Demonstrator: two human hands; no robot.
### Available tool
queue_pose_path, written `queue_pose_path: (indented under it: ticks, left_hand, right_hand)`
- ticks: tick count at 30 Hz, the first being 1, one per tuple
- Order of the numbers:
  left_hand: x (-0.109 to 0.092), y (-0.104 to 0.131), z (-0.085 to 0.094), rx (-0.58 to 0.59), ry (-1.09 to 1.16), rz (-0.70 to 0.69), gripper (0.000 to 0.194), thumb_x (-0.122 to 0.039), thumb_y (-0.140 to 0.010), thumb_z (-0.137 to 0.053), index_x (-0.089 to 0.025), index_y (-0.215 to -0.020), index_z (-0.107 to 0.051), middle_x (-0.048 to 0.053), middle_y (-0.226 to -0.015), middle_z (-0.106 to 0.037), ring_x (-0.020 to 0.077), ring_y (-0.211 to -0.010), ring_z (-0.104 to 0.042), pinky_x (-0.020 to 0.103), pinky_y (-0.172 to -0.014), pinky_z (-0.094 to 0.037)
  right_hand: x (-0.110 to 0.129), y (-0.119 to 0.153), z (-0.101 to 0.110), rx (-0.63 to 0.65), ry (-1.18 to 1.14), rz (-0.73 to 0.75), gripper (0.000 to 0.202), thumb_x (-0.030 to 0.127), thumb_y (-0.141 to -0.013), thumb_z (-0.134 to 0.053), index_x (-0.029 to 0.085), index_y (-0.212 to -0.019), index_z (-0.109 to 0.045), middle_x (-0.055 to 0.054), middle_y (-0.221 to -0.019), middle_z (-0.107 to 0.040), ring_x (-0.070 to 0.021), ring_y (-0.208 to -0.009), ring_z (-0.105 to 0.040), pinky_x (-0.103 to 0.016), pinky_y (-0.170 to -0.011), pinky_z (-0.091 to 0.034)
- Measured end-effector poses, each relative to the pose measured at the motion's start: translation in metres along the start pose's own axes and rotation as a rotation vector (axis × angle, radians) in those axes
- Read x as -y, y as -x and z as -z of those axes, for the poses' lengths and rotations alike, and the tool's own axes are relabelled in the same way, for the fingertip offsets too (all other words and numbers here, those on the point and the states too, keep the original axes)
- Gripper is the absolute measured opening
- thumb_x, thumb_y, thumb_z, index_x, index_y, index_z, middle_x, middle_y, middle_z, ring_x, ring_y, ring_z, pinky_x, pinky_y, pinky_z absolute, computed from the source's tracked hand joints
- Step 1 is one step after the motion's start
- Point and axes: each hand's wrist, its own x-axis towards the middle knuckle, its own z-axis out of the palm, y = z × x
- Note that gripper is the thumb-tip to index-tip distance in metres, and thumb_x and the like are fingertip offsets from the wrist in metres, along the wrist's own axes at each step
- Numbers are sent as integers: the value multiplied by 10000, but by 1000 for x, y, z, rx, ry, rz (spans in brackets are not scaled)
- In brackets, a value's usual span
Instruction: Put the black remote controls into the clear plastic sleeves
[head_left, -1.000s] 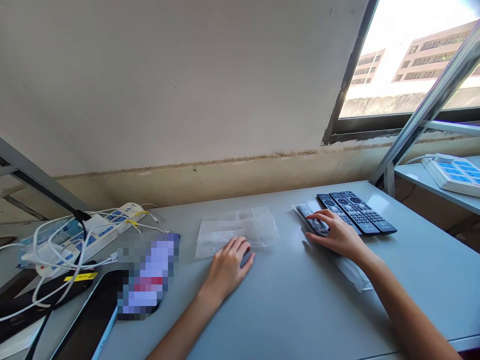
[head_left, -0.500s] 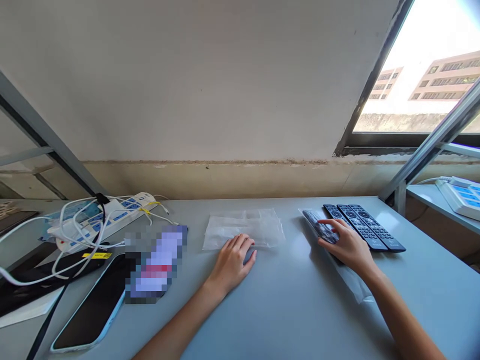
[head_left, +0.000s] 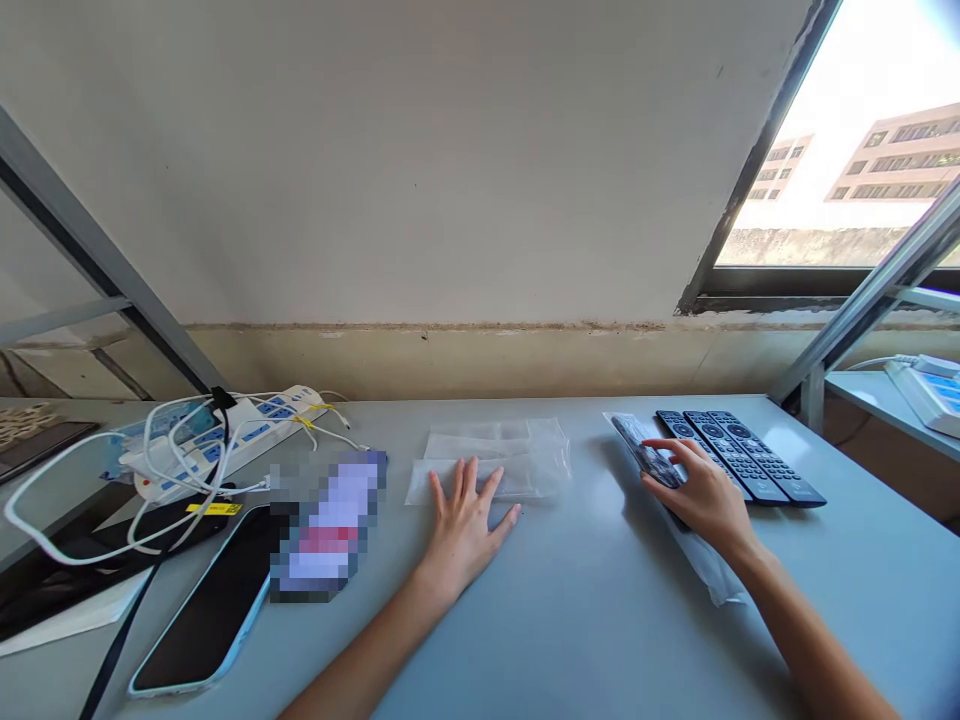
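My left hand [head_left: 463, 525] lies flat with its fingers spread, the fingertips on the near part of some clear plastic bags [head_left: 536, 455] at the middle of the desk. Over on the right, my right hand [head_left: 701, 490] grips a black remote control [head_left: 637, 440] inside a clear plastic sleeve [head_left: 709, 567]. The sleeve's loose end hangs out below the hand, and part of the remote is hidden under the fingers. Just beyond that hand, three bare black remote controls [head_left: 750, 460] rest side by side on the desk.
On the left are a white power strip [head_left: 281, 410] with tangled white cables, a phone with a dark screen [head_left: 217, 600] and a blurred-out phone [head_left: 330, 530]. Metal frame bars [head_left: 862, 290] rise at both sides. A wall and window stand behind the grey-blue desk [head_left: 555, 630].
My left hand's fingers have spread apart and reach a little further onto the plastic bags. My right hand keeps its grip on the sleeved remote. The view has shifted slightly.
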Motion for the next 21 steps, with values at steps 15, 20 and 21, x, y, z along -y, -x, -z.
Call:
queue_pose_path:
  ticks: [15,20,21]
  left_hand:
    - [-7,-1,9,63,39,-69,507,-533,-895,-380,-269,-1316,-483,148,-1355,-457,343,-1289,-386,663,-1047,-180]
    - [-11,-2,10,64,61,-59,520,-549,-885,-400,-272,-1318,-483,142,-1344,-466,340,-1281,-394,665,-1054,-163]
    - [-12,-2,12,78,63,-48,523,-548,-880,-412,-270,-1317,-484,144,-1347,-464,342,-1287,-387,666,-1056,-153]
  right_hand:
    - [-2,1,-12,31,84,201,239,347,-759,-501,293,-927,-663,-42,-1002,-655,-234,-840,-632,-351,-648,-483]
    - [33,10,-14,75,11,592,341,332,-870,-446,286,-1173,-596,-84,-1241,-593,-254,-1143,-543,-457,-917,-440]
    - [41,15,-17,114,14,675,355,331,-878,-448,297,-1206,-579,-78,-1301,-555,-257,-1212,-490,-470,-954,-418]
